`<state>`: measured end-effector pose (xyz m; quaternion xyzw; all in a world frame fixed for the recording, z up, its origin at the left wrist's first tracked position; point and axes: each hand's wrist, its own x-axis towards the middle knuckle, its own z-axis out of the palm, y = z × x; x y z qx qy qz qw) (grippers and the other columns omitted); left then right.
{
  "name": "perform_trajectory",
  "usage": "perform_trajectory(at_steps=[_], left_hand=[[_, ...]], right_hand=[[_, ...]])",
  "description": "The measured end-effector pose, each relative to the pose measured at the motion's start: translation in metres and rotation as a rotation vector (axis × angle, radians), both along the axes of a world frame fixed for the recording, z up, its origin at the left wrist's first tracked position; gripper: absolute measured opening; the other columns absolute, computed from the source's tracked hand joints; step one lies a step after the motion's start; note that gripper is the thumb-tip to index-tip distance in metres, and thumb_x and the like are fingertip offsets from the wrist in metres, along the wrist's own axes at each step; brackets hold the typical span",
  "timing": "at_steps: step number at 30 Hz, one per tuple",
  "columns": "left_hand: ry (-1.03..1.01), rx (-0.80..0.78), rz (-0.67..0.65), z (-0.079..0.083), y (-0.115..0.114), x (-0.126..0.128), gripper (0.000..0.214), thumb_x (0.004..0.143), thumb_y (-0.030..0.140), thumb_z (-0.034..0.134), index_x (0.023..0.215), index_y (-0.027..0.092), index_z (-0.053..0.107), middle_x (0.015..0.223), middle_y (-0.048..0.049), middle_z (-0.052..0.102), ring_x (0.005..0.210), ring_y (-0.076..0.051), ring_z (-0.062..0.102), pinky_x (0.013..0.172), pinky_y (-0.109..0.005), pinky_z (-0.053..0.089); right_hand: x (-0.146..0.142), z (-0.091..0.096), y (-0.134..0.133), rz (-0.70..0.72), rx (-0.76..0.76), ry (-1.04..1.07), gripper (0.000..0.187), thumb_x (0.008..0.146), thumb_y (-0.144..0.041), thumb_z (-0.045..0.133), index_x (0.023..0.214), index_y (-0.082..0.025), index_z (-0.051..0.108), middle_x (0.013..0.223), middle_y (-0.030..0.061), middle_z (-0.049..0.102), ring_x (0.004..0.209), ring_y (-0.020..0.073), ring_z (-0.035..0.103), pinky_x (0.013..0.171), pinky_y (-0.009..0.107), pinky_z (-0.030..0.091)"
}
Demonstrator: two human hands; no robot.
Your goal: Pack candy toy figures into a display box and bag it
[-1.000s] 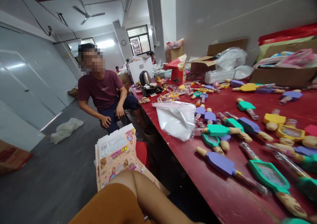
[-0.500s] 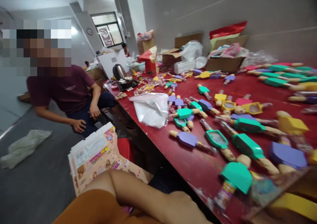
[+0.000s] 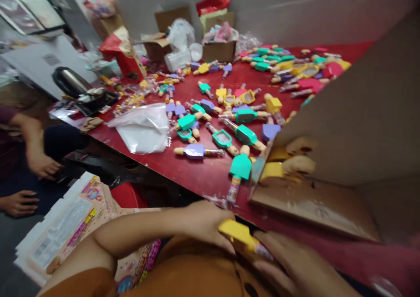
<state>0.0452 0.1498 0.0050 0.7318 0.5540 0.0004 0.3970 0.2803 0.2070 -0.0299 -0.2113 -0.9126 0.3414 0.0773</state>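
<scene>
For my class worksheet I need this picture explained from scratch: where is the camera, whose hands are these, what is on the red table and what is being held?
There is no machine: a person wears a camera on the head, so the view looks forward and down at that person's own hands. The left hand grips a yellow toy, a flat block on a clear tube; the right hand meets its other end, but blur hides the grip. The red table is strewn with similar toys in green, purple, yellow and pink, plus a clear plastic bag, a kettle and cardboard boxes. A brown cardboard flap fills the right side. Printed packaging sheets lie at lower left, near another person's hand.
</scene>
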Motion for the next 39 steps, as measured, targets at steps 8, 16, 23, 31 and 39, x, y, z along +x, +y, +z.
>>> perform_trajectory(at_steps=[8, 16, 23, 31, 39], left_hand=[[0.249, 0.166, -0.225, 0.039, 0.024, 0.002, 0.027, 0.074, 0.044, 0.069, 0.090, 0.025, 0.060, 0.077, 0.0020, 0.068, 0.068, -0.020, 0.064, 0.053, -0.023, 0.036], [0.257, 0.137, -0.130, 0.040, 0.034, 0.010, 0.033, 0.073, 0.049, 0.067, 0.091, 0.022, 0.058, 0.076, 0.0003, 0.068, 0.068, -0.020, 0.065, 0.049, -0.023, 0.036], [0.292, 0.340, -0.268, 0.016, 0.012, 0.010, 0.032, 0.078, 0.052, 0.061, 0.084, 0.021, 0.056, 0.073, 0.0021, 0.067, 0.062, -0.017, 0.063, 0.048, -0.024, 0.033], [0.307, 0.351, -0.328, 0.021, 0.017, 0.003, 0.033, 0.077, 0.051, 0.063, 0.086, 0.021, 0.055, 0.074, 0.0022, 0.067, 0.062, -0.017, 0.063, 0.046, -0.024, 0.035], [0.226, 0.363, -0.335, 0.016, -0.003, 0.013, 0.036, 0.071, 0.053, 0.067, 0.076, 0.021, 0.053, 0.066, 0.0032, 0.065, 0.054, -0.016, 0.062, 0.044, -0.026, 0.033]], right_hand=[[-0.015, 0.003, -0.007, -0.051, -0.435, -0.088, 0.021, 0.091, -0.031, 0.051, 0.075, -0.017, 0.050, 0.070, -0.0003, 0.059, 0.061, 0.0145, 0.054, 0.052, 0.021, 0.034], [-0.001, 0.001, 0.000, -0.147, 0.512, 0.079, 0.036, 0.101, -0.036, 0.030, 0.097, -0.011, 0.055, 0.075, 0.0081, 0.058, 0.065, 0.0223, 0.052, 0.060, 0.032, 0.035], [-0.002, 0.006, -0.014, -0.215, -0.395, 0.044, 0.053, 0.094, -0.061, 0.035, 0.069, -0.016, 0.049, 0.059, 0.0004, 0.049, 0.052, 0.0128, 0.044, 0.048, 0.024, 0.026], [-0.003, 0.018, -0.005, -0.180, -0.529, 0.019, 0.054, 0.093, -0.063, 0.031, 0.082, -0.016, 0.056, 0.067, 0.0029, 0.055, 0.059, 0.0152, 0.048, 0.053, 0.025, 0.032], [0.002, 0.013, -0.034, -0.154, -0.494, 0.081, 0.045, 0.095, -0.051, 0.039, 0.066, -0.017, 0.045, 0.057, -0.0019, 0.044, 0.050, 0.0112, 0.037, 0.047, 0.024, 0.023]])
